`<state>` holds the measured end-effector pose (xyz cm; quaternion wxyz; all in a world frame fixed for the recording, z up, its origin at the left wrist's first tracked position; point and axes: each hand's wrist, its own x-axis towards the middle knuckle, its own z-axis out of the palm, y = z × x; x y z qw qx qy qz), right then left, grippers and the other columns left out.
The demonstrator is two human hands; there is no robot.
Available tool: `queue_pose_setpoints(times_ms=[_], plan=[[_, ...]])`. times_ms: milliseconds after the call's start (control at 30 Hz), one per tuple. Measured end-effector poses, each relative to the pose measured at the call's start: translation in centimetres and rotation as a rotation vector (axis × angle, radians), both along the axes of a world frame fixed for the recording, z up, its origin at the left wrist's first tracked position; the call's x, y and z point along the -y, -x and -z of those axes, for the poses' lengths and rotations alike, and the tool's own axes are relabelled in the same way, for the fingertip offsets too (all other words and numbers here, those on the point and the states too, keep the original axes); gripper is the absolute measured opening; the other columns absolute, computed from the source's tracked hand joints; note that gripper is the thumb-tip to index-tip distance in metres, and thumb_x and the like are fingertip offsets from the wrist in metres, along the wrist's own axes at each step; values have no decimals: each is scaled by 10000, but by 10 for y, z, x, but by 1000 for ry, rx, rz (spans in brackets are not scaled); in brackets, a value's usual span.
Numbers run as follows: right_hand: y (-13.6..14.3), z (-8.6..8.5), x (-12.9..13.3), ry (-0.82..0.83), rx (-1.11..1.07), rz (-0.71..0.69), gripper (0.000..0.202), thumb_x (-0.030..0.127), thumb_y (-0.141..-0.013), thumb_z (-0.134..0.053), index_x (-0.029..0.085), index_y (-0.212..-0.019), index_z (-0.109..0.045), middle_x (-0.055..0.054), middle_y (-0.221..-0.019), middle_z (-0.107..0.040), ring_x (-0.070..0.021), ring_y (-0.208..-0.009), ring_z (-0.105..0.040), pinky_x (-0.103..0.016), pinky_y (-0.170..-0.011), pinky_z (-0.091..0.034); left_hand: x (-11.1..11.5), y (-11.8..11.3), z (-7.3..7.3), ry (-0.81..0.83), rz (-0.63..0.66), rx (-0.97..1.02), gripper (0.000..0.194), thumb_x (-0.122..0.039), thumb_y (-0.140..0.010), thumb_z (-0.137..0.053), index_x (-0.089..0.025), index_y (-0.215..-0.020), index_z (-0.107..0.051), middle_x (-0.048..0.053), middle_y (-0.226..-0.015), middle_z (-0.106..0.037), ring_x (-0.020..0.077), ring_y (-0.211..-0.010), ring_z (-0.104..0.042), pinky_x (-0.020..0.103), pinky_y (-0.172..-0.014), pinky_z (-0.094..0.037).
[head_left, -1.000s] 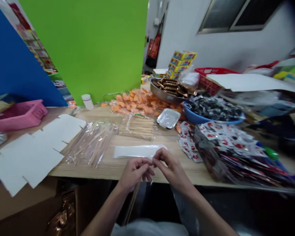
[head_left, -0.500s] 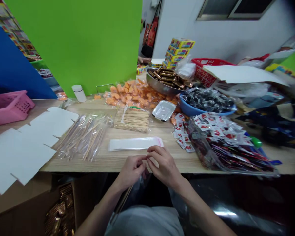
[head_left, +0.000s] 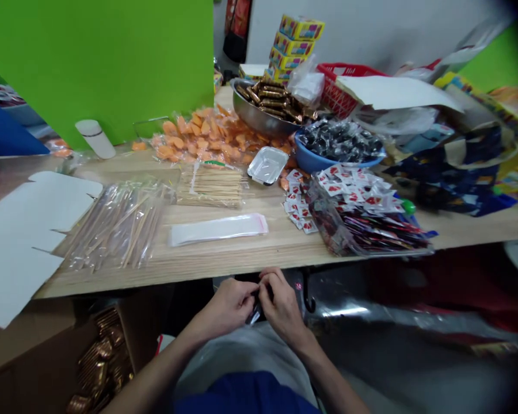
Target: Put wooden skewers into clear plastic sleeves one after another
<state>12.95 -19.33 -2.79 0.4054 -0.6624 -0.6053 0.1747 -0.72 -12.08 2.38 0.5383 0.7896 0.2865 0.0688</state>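
My left hand (head_left: 233, 305) and my right hand (head_left: 278, 302) meet in front of the table edge, over my lap. Both have their fingers curled together, pinching a small piece of clear plastic (head_left: 254, 315) that is mostly hidden between them. On the table just beyond lies a stack of long clear sleeves (head_left: 218, 230). Behind it sits a bundle of thin wooden sticks (head_left: 213, 185). Sticks in clear sleeves (head_left: 121, 224) are heaped to the left. A foil tray (head_left: 267, 165) stands behind and to the right of the bundle.
Orange wrapped pieces (head_left: 202, 137), a metal bowl (head_left: 252, 118) of brown packets and a blue bowl (head_left: 311, 161) line the back. A plastic tray (head_left: 332, 230) of sachets stands right. White cardboard (head_left: 21, 236) lies left; an open carton (head_left: 133, 328) is below.
The view has turned right and tilted down. My hands have moved from above the table's front edge to below it, nearer my lap, and remain together.
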Motion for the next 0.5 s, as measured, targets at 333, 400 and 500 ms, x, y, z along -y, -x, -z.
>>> queue_pose_setpoints(times_ms=[333, 400, 500], plan=[[-35, 106, 20, 314, -190, 262, 46, 222, -689, -553, 189, -659, -540, -51, -787, -556, -210, -800, -517, -346, -749, -420, -7, 14, -1, 220, -219, 43, 336, -192, -782, -441, -96, -1041, -634, 17, -623, -629, 98, -483, -532, 197, -493, -409], [-46, 116, 24, 351, -211, 276, 74, 254, -674, -563, 186, -645, -558, -46, -741, -567, -207, -756, -526, -331, -703, -428, -13, 16, -2, 270, -286, 74, 342, -219, -776, -469, -95, -1055, -624, 15, -615, -623, 98, -468, -536, 205, -486, -424], [-62, 112, 33, 399, -257, 228, 89, 231, -664, -538, 179, -610, -586, -37, -663, -581, -192, -677, -543, -302, -629, -436, -20, 17, -5, 292, -393, 107, 335, -248, -765, -507, -98, -1042, -624, 17, -617, -625, 100, -470, -549, 206, -477, -430]])
